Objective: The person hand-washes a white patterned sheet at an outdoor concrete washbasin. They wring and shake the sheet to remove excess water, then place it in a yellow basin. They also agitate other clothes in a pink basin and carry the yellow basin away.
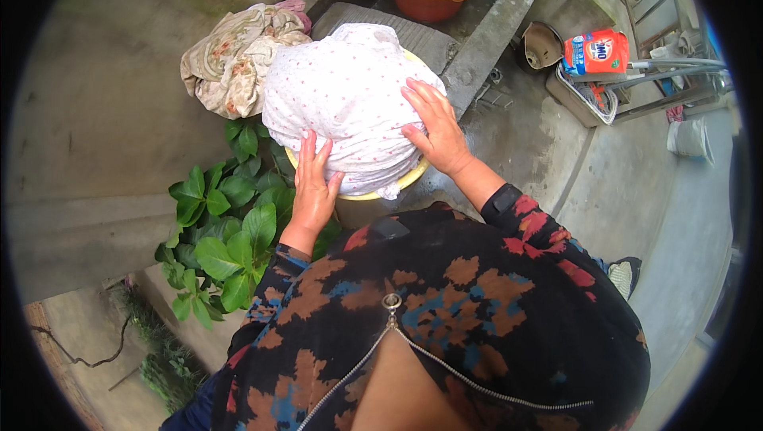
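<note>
A heap of white cloth with small pink dots (346, 91) fills a yellow basin (414, 178), whose rim shows along the near edge and at the far right. My left hand (315, 189) rests on the near left side of the cloth, fingers extended. On the cloth's right side lies my right hand (438, 130), palm down with its fingers spread a little. Neither hand grips the fabric. Against the left of the heap sits a crumpled beige floral cloth (238, 61), with a pink piece of fabric (295, 11) behind it. Most of the basin is hidden.
A concrete sink (498, 32) with a ridged washboard slab (387, 29) holds an orange basin of water (429, 8). Leafy plants (238, 234) grow at the near left. A detergent bag (596, 52) lies over a grey bin (575, 97), beside a dark bucket (541, 46).
</note>
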{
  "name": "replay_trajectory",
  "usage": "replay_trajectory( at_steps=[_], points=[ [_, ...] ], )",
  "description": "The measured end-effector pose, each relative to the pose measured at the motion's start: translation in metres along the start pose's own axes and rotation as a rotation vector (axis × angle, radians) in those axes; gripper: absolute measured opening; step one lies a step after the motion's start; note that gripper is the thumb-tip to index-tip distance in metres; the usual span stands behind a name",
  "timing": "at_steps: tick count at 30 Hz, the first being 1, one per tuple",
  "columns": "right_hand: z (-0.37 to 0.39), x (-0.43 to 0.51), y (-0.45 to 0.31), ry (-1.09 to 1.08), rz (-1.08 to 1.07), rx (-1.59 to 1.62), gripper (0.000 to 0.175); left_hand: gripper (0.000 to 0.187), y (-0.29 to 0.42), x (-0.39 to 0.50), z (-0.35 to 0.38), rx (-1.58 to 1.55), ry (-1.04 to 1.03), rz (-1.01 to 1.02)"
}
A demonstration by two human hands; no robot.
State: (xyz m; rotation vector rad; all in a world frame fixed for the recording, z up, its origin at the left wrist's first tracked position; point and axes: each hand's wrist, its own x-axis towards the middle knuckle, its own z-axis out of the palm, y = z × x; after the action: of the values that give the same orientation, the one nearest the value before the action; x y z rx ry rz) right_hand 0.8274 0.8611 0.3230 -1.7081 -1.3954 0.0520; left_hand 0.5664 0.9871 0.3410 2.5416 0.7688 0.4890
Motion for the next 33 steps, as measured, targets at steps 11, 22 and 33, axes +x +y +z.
replay_trajectory(
  at_steps=[11,22,33],
  points=[
    [0.002,0.052,-0.009,0.048,0.098,-0.013,0.045,0.058,-0.069,0.076,-0.051,-0.057,0.339,-0.153],
    [0.02,0.004,0.023,0.128,0.17,0.082,0.034,0.058,-0.07,0.138,-0.001,-0.439,-0.08,-0.323],
    [0.037,0.048,0.038,0.006,0.37,0.092,0.034,0.062,-0.124,0.171,0.041,-0.394,-0.137,-0.226]
  ],
)
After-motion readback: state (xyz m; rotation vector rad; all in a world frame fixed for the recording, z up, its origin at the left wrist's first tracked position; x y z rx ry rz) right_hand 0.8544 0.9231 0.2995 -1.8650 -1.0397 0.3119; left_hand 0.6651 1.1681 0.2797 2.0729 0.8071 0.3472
